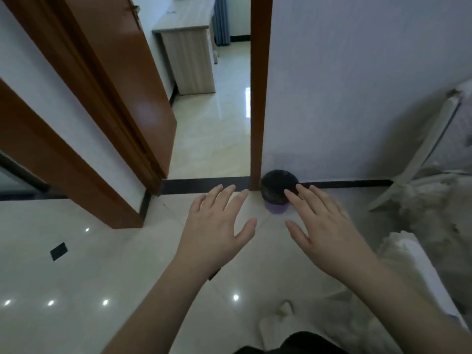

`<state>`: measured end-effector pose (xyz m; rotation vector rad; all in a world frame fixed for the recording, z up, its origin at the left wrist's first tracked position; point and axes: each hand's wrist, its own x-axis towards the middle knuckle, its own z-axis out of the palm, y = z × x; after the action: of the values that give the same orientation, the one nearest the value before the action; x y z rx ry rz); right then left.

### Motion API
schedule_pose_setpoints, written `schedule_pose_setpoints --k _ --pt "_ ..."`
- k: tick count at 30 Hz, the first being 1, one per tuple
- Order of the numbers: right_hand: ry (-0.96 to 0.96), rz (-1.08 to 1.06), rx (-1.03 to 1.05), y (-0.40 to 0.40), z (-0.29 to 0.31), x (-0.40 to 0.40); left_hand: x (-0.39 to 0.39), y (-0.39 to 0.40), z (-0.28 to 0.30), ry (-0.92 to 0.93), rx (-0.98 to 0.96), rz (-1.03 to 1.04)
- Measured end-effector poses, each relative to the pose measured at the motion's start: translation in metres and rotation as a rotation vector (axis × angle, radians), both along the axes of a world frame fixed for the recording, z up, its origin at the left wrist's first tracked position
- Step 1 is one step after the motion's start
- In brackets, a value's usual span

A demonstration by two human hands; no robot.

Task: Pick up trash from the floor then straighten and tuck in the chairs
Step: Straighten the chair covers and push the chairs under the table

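A small purple trash bin (277, 208) lined with a black bag stands on the tiled floor against the white wall, just right of the brown door frame (258, 111). My left hand (217, 226) hovers flat, palm down, fingers spread, left of the bin and holding nothing. My right hand (324, 221) is also flat and spread, with its fingertips over the bin's right rim and nothing in it. No chair is in view. A small pale scrap (284, 308) lies on the floor near the bottom edge.
An open brown door (122, 80) leads into a second room with a wooden desk (189, 54). A white folding rack (421, 149) leans on the wall at right, over a heap of white bedding (434, 208). A black rectangle (58, 251) marks the floor at left.
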<state>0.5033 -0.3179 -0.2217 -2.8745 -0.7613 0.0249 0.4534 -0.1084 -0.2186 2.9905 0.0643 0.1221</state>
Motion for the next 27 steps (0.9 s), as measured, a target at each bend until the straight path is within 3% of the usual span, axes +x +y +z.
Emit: schedule_pose_setpoints --k 6,13,27 --pt "-0.011 -0.146 0.034 -0.020 -0.006 0.087 0.109 -0.018 -0.017 0.026 0.010 -0.143" --pt "-0.056 -0.299 0.008 -0.069 0.004 0.178 0.231 -0.064 0.005 0.003 0.074 -0.324" --pt "-0.098 -0.596 0.034 -0.120 -0.004 0.321 0.421 -0.143 -0.007 -0.050 0.049 -0.630"
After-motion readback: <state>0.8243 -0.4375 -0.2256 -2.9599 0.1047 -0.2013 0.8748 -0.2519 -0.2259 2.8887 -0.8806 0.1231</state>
